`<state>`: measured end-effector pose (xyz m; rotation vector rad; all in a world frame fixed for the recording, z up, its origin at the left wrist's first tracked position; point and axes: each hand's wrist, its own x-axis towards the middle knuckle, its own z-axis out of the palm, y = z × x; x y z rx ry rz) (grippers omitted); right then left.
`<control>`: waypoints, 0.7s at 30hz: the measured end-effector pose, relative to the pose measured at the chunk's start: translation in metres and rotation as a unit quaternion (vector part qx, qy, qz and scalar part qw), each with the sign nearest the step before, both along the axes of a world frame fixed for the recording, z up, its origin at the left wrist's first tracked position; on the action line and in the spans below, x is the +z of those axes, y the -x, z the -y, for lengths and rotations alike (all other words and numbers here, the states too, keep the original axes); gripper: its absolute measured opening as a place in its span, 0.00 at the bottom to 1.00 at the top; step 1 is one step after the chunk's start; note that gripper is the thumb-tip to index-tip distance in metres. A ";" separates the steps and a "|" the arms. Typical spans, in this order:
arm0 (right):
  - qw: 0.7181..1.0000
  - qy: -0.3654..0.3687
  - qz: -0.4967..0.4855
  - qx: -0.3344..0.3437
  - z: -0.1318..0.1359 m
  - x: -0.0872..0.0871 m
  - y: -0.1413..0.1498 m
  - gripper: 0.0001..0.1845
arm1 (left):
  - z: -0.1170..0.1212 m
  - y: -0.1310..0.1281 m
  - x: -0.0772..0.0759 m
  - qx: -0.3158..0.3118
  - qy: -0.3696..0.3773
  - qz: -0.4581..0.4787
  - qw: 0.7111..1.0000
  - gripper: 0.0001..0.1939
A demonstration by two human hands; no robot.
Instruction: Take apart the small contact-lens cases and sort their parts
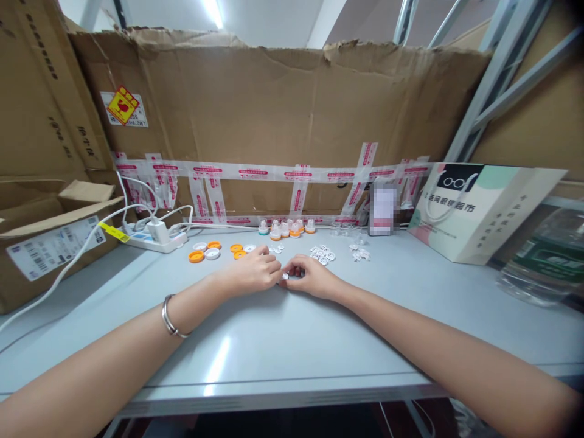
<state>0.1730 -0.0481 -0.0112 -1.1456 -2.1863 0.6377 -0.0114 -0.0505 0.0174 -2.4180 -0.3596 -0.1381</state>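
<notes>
My right hand [312, 277] pinches a small white plastic piece [285, 276] between thumb and forefinger, just above the table. My left hand [261, 269] meets it from the other side, its fingers curled closed at the piece. What the left fingertips hold, if anything, is hidden behind the knuckles. Beyond the hands lie a few tiny white parts [276, 249]. Right of them are a cluster of white round discs [322, 253] and a small heap of clear-white pieces [360, 253]. Orange and white rings [212, 253] lie left of my left hand, some partly behind it.
Several capped, nipple-like assemblies [287, 229] stand against the cardboard wall [283, 109]. A power strip [157, 241] with white cables and an open carton [55, 243] are at left. A phone [383, 210], a paper bag [474, 213] and a water jug [542, 255] stand at right.
</notes>
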 end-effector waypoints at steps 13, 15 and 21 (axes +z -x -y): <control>1.000 -0.009 -0.007 -0.004 -0.003 -0.005 -0.001 0.14 | -0.008 -0.001 -0.006 0.002 0.069 0.077 0.995 0.13; 1.000 -0.005 -0.009 -0.005 -0.003 -0.004 -0.001 0.14 | -0.011 0.000 -0.008 0.011 0.112 0.111 0.987 0.11; 1.000 0.013 -0.008 -0.017 0.000 -0.001 -0.001 0.17 | -0.016 0.004 -0.011 0.077 0.305 0.246 0.917 0.07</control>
